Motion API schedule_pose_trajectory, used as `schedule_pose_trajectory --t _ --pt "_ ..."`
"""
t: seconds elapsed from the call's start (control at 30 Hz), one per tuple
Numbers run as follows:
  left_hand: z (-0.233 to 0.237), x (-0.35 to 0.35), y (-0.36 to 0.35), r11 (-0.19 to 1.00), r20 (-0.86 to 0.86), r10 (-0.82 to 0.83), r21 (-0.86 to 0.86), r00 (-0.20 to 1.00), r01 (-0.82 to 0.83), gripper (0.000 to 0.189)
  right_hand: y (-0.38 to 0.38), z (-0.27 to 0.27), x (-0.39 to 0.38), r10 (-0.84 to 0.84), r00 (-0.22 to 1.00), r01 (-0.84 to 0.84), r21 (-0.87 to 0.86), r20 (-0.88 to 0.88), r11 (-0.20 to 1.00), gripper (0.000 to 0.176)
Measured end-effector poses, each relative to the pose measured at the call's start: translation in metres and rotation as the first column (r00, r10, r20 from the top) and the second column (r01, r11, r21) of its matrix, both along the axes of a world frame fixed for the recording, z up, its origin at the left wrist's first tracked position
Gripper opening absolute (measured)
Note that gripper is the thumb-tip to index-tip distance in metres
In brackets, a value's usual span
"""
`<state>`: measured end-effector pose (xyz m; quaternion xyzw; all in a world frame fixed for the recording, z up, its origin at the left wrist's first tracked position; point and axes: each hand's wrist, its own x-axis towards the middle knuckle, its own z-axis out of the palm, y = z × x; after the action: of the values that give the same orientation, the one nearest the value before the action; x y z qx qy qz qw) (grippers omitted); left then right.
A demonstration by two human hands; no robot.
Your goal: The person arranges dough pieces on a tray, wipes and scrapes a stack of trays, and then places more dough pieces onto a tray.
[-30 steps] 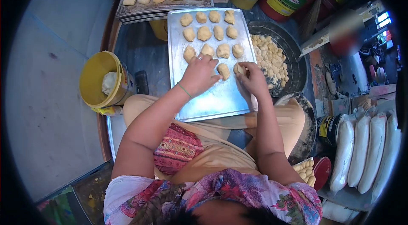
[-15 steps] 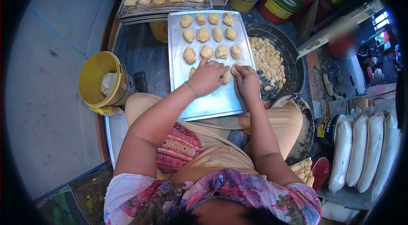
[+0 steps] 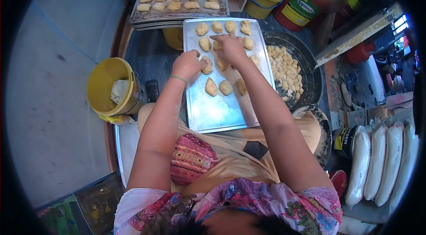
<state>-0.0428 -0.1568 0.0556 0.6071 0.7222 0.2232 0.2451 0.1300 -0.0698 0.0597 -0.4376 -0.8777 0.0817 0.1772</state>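
A metal baking tray (image 3: 217, 113) lies across my lap, with several lumps of dough set out in rows. My left hand (image 3: 187, 65) is at the tray's left edge, fingers curled against the side of a dough lump (image 3: 207, 65); whether they grip it is hidden. My right hand (image 3: 232, 50) reaches over the middle of the tray, palm down, its index finger stretched out to the left. Beneath it, a second-row dough lump (image 3: 217, 45) is partly covered. Nearer me sits a row with a round dough lump (image 3: 226, 87).
Behind stands a stack of trays (image 3: 135, 16) bearing shaped dough. On the right, a black basin (image 3: 312, 73) holds many small dough pieces. A yellow bucket (image 3: 100, 85) stands left. Lidded pails (image 3: 298, 6) are at the back right, and wrapped white rolls (image 3: 375, 164) lie at the right.
Both hands have moved away from me, from the front row to farther up the tray. My left hand has shifted to the left edge, my right toward the middle. The front-row lumps are now uncovered.
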Motion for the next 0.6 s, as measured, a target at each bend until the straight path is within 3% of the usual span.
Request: schedule_pose_trajectory --t 0.03,0.13,0.27,0.37,0.47,0.6 --pt "0.0 0.005 -0.003 1.0 -0.013 -0.01 -0.008 1.0 0.01 0.058 0.007 -0.005 -0.009 0.002 1.0 -0.002 -0.001 0.02 1.0 0.045" --pt "0.004 0.017 -0.009 0.996 -0.109 -0.085 -0.004 0.99 0.085 0.047 0.021 -0.012 -0.024 0.017 0.996 -0.01 -0.08 0.091 0.997 0.048" --pt "-0.004 0.015 -0.006 0.992 -0.106 -0.117 0.04 0.987 0.122 0.045 0.019 -0.013 -0.03 0.026 0.994 -0.014 -0.117 0.107 0.993 0.052" --pt "-0.003 0.015 -0.004 0.994 -0.099 -0.112 0.0 0.989 0.112 0.057 0.015 -0.012 -0.026 0.04 0.996 -0.031 -0.109 0.085 0.994 0.055" --pt "-0.003 0.018 -0.008 0.994 -0.1 -0.082 0.07 0.992 0.089 0.054 0.003 -0.006 -0.008 0.028 0.999 -0.028 0.002 -0.023 1.0 0.055" --pt "0.003 0.026 -0.014 0.939 -0.203 -0.134 0.287 0.97 0.19 0.049 -0.012 0.012 0.042 0.069 0.99 -0.072 -0.024 -0.122 0.997 0.057"
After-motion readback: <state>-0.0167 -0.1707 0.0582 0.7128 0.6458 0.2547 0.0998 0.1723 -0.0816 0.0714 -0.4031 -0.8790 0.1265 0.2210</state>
